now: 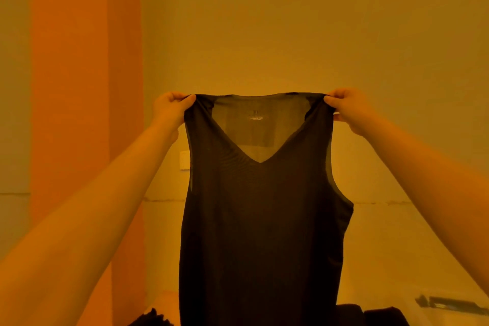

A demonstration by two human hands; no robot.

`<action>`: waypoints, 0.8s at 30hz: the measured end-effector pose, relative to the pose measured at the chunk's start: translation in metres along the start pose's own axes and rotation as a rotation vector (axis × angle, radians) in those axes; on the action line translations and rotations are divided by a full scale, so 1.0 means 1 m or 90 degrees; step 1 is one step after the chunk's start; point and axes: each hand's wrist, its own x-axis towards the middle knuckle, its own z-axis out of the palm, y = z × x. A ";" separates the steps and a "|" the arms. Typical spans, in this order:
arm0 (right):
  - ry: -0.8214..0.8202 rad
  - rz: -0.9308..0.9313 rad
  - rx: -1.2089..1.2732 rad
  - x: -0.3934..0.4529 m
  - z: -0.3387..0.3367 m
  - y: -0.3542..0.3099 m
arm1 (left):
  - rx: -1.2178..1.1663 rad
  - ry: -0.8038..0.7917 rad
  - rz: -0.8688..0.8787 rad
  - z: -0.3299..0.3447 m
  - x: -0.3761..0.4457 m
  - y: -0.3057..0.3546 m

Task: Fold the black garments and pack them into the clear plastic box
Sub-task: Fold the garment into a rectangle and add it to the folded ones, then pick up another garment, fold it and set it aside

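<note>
1. Wall [291, 21] in a warm orange cast fills the space beyond both hands, with an orange curtain [84, 87] hanging past the left hand and a small wall switch [184, 159] just below that hand's wrist.
2. Black sleeveless top [259, 233], V-necked and thin enough to show light at the neck, hangs full length between the two hands, its hem out of sight below the frame.
3. Left hand [172, 108] pinches the left shoulder strap between curled fingers and thumb, arm stretched forward.
4. Right hand [346, 107] pinches the other strap the same way, level with the left hand, so the top edge is pulled taut.
5. More black garments [370, 315] lie low down, beneath the right hand and the hanging top; another dark bundle [150, 319] sits beneath the left hand.
6. Progress looks early: this top is spread out but not yet folded, other pieces wait below, and the clear plastic box is not visible, so nothing can be judged packed.
</note>
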 end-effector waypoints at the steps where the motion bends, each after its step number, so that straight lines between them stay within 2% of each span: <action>1: -0.002 -0.003 0.003 -0.002 0.000 -0.002 | -0.003 0.000 0.001 -0.001 -0.002 0.002; 7: -0.080 -0.005 0.007 -0.019 -0.009 -0.010 | -0.094 -0.007 0.012 -0.014 -0.021 0.010; 11: -0.079 -0.019 0.054 -0.031 -0.017 -0.016 | -0.149 -0.001 0.035 -0.025 -0.031 0.018; 18: -0.065 0.008 0.068 -0.037 -0.017 -0.017 | -0.111 -0.020 0.016 -0.019 -0.033 0.025; 24: -0.095 0.057 0.045 -0.031 -0.004 0.014 | -0.089 -0.022 -0.064 -0.018 -0.026 -0.020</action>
